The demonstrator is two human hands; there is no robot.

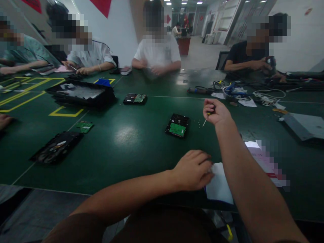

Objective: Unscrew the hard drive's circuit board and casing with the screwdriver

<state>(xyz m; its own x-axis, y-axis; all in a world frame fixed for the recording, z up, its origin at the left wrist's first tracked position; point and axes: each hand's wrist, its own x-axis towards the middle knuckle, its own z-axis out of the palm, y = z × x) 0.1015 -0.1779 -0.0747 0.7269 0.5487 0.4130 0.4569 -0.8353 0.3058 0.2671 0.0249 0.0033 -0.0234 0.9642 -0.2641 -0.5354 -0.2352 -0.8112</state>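
My right hand point(217, 113) is closed around a small screwdriver point(208, 114), its thin shaft slanting down toward the green table point(141, 152). Several tiny screws point(199, 123) lie by the tip. Just left of them rests a hard drive point(178, 125) with its green circuit board facing up. Nearer to me, my left hand point(193, 170) has its fingers curled together at the edge of a white sheet or pad point(219, 184). Whatever those fingers may hold is hidden and slightly blurred.
Another hard drive point(135, 99) lies farther back, beside a black tray point(81, 92). At left are a dark drive casing point(57, 146) and a loose circuit board point(85, 127). Cables point(234, 90) and a grey metal box point(303, 126) occupy the right. Several people sit across the table.
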